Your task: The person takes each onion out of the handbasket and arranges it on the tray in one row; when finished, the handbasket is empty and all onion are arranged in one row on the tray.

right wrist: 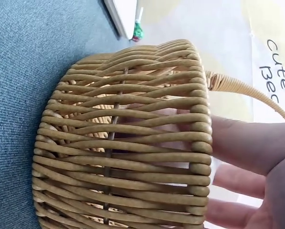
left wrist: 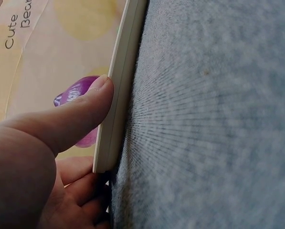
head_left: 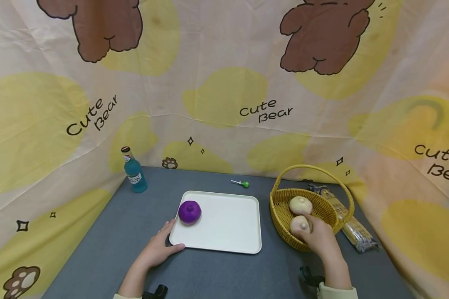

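My left hand [head_left: 158,248] rests against the near left corner of a white tray [head_left: 224,220], thumb on the near edge and fingers along the left side. In the left wrist view the thumb touches the tray's rim [left wrist: 118,100]. On the tray's left side sits a round, glossy purple onion-like bulb [head_left: 189,212]. My right hand [head_left: 320,237] reaches into a yellow wicker basket [head_left: 280,226] and grips a pale onion-like bulb [head_left: 299,224]. A second pale bulb [head_left: 300,205] lies just behind it. The basket's weave [right wrist: 147,129] largely hides the fingers in the right wrist view.
A blue bottle [head_left: 135,172] stands at the back left. A green lollipop [head_left: 243,184] lies behind the tray. Right of the basket, partly behind it, lies a long clear-wrapped packet [head_left: 355,232]. The basket's tall handle [head_left: 312,167] arches above it. A printed cloth hangs around the table.
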`<state>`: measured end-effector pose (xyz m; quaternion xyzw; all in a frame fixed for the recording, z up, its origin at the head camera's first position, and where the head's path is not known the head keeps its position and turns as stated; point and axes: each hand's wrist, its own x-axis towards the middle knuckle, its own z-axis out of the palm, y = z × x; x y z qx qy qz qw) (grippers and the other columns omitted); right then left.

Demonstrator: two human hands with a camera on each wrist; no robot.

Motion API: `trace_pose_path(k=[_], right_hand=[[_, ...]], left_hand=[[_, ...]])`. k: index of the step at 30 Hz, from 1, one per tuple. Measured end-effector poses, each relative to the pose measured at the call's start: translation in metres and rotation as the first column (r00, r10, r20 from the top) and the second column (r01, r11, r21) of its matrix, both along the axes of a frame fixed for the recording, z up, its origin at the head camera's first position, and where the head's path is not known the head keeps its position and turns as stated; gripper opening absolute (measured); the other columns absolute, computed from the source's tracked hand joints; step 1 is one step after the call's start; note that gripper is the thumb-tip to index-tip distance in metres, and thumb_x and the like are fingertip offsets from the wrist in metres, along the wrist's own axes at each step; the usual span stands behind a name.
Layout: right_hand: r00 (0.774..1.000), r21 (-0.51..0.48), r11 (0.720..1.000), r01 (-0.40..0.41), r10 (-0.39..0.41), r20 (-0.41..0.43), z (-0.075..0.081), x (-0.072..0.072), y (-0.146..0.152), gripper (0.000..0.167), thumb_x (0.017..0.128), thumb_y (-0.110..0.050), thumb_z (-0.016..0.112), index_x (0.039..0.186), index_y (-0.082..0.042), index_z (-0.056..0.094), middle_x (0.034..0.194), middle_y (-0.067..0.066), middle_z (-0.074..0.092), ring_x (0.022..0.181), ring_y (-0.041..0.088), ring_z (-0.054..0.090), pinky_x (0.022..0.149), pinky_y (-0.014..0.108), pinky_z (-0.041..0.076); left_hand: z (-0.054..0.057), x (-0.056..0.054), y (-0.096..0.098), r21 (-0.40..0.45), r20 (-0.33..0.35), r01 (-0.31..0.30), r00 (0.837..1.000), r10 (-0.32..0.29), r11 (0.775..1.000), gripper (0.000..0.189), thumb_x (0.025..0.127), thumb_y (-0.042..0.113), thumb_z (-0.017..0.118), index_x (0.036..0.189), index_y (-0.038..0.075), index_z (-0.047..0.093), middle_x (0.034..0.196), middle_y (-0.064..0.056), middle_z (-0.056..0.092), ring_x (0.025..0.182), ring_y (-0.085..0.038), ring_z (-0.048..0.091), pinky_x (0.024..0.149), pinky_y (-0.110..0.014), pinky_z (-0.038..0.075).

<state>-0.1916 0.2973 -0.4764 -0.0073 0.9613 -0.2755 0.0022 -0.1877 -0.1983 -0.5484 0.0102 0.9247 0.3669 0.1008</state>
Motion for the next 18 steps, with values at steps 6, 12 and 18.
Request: trace_pose_path(k=[6, 12, 18], right_hand=[[0.998, -0.048, 0.999, 0.019, -0.022, -0.058, -0.002, 0.000, 0.000, 0.071, 0.093, -0.033, 0.073, 0.147, 0.003, 0.047, 0.143, 0.034, 0.050, 0.129, 0.055, 0.049, 0.100, 0.067, 0.043], [0.995, -0.094, 0.994, 0.047, -0.055, -0.078, 0.001, 0.000, -0.004, 0.074, 0.094, -0.036, 0.072, 0.148, 0.005, 0.045, 0.147, 0.034, 0.046, 0.134, 0.054, 0.045, 0.105, 0.066, 0.041], [0.992, -0.133, 0.989, 0.067, -0.080, -0.097, 0.008, 0.000, -0.011, 0.075, 0.094, -0.045, 0.070, 0.149, -0.001, 0.047, 0.148, 0.030, 0.049, 0.132, 0.051, 0.048, 0.102, 0.065, 0.044]], left_hand=[[0.001, 0.000, 0.000, 0.003, 0.002, 0.000, 1.000, 0.000, 1.000, 0.103, 0.083, 0.051, 0.079, 0.160, 0.006, 0.027, 0.163, -0.026, 0.025, 0.149, -0.054, 0.018, 0.114, -0.074, 0.019], [-0.001, 0.000, -0.001, 0.000, 0.003, -0.001, 1.000, 0.001, 1.000, 0.103, 0.083, 0.051, 0.078, 0.160, 0.006, 0.026, 0.163, -0.026, 0.025, 0.149, -0.054, 0.019, 0.114, -0.074, 0.020], [-0.001, 0.000, 0.000, -0.001, 0.001, 0.000, 1.000, 0.000, 1.000, 0.104, 0.083, 0.052, 0.079, 0.160, 0.006, 0.027, 0.163, -0.026, 0.025, 0.149, -0.053, 0.019, 0.114, -0.074, 0.020]])
